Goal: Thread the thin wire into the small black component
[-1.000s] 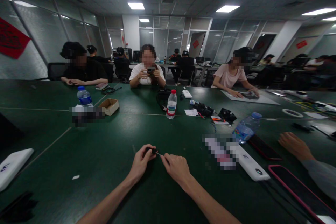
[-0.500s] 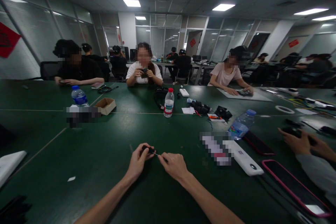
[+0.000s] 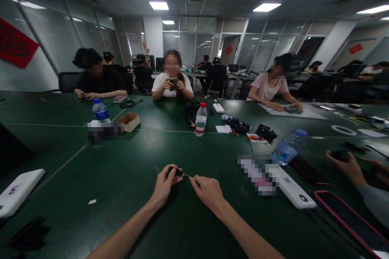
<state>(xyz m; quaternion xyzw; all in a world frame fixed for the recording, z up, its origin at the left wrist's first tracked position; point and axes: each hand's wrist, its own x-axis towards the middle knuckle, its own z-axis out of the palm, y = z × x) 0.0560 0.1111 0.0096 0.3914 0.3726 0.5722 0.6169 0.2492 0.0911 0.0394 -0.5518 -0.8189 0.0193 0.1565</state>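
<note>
The left hand (image 3: 164,186) clamps a small black part (image 3: 176,171) between its fingers (image 3: 170,174) — a thin pin (image 3: 187,176) juts toward the right hand (image 3: 209,192), its curled fingertips (image 3: 196,180) just beside the tip, over the green worktop (image 3: 91,170).

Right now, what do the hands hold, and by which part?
The left hand pinches a small dark object by its body; for the right hand, I cannot tell.

The only view came from a camera worn on the person's head, looking forward and down over a long green table (image 3: 91,158). The wide lens caught the left hand (image 3: 164,188) and right hand (image 3: 208,192) close by at 6 o'clock, a seated person (image 3: 172,87) farther off at 12 o'clock, and ceiling lights (image 3: 158,5) overhead.
</note>
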